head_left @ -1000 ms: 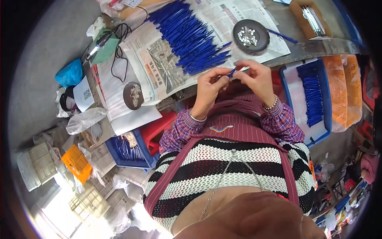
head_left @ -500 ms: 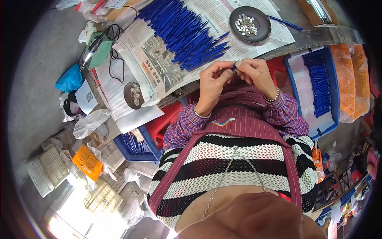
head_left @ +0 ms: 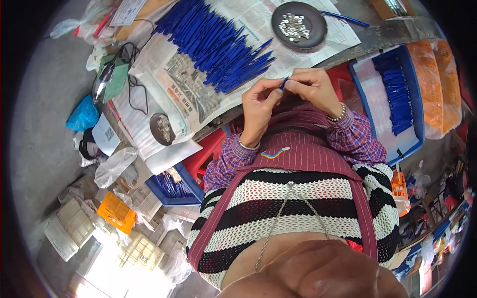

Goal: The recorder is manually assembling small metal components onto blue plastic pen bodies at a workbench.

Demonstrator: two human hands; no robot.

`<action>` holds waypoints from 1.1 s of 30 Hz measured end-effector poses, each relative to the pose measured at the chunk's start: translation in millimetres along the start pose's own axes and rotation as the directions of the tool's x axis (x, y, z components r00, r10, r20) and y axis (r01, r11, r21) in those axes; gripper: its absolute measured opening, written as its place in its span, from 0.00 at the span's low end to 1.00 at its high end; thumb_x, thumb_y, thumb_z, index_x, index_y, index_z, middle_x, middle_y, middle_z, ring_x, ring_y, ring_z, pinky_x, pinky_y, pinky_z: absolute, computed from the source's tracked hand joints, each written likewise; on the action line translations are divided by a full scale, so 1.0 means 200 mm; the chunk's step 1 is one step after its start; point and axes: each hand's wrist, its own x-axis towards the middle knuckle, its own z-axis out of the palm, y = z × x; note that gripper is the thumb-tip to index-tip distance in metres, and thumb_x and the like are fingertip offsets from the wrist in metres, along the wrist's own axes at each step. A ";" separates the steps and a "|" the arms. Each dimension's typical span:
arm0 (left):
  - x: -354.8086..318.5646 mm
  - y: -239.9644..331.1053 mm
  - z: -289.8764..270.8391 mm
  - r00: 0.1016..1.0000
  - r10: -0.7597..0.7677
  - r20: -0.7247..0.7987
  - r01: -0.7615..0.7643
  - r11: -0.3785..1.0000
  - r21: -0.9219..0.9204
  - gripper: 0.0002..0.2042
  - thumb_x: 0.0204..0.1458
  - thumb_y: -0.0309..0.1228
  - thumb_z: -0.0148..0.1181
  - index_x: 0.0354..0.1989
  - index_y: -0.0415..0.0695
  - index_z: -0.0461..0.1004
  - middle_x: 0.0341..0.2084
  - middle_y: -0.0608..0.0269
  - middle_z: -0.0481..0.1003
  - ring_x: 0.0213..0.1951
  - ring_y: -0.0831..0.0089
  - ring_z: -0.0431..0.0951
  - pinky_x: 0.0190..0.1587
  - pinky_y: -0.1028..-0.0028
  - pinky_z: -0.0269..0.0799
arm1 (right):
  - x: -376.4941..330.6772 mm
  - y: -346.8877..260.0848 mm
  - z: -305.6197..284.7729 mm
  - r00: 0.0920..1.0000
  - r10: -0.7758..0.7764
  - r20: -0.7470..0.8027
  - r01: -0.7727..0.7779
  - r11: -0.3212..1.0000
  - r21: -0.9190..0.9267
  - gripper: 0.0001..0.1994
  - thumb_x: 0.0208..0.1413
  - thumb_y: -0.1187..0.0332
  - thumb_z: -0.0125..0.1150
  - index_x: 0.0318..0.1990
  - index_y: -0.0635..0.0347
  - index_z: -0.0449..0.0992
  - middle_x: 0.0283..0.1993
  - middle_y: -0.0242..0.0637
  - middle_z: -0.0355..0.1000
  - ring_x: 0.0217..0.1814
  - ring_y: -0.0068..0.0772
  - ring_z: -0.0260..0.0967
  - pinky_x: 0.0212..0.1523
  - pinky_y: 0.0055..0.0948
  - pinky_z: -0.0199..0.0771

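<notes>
Just above my lap, at the table's near edge, my two hands meet fingertip to fingertip. Between them shows a small part of a slender blue stick [head_left: 284, 83]; the rest is hidden by the fingers. My left hand [head_left: 259, 102] pinches it from the left, thumb against forefinger. On the other side, my right hand [head_left: 314, 90] pinches the same piece. Beyond them a thick row of similar slender blue sticks [head_left: 208, 47] lies on newspaper [head_left: 179, 87]. A dark round dish [head_left: 316, 31] holds small shiny silver discs [head_left: 294, 27].
A smaller dark dish [head_left: 158, 130] with clear bits sits at the table's left. Behind it are a corded tool [head_left: 103, 79] and a blue bag [head_left: 83, 113]. Blue trays with blue sticks stand at right [head_left: 416, 109] and lower left [head_left: 186, 196]. One blue stick [head_left: 345, 18] lies beside the larger dish.
The whole view has shifted a little. My fingers have turned slightly, so more of the blue stick between them shows. Both hands still pinch at the same place.
</notes>
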 end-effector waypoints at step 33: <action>0.03 -0.02 0.09 0.970 -0.081 0.230 0.042 0.984 0.171 0.11 0.50 0.19 0.52 0.43 0.36 0.68 0.31 0.59 0.73 0.32 0.77 0.72 0.36 0.79 0.69 | -1.28 0.72 -1.47 -0.033 0.520 -0.854 -0.317 0.804 0.502 0.21 0.46 0.80 0.55 0.51 0.69 0.66 0.41 0.43 0.71 0.32 0.26 0.69 0.30 0.27 0.78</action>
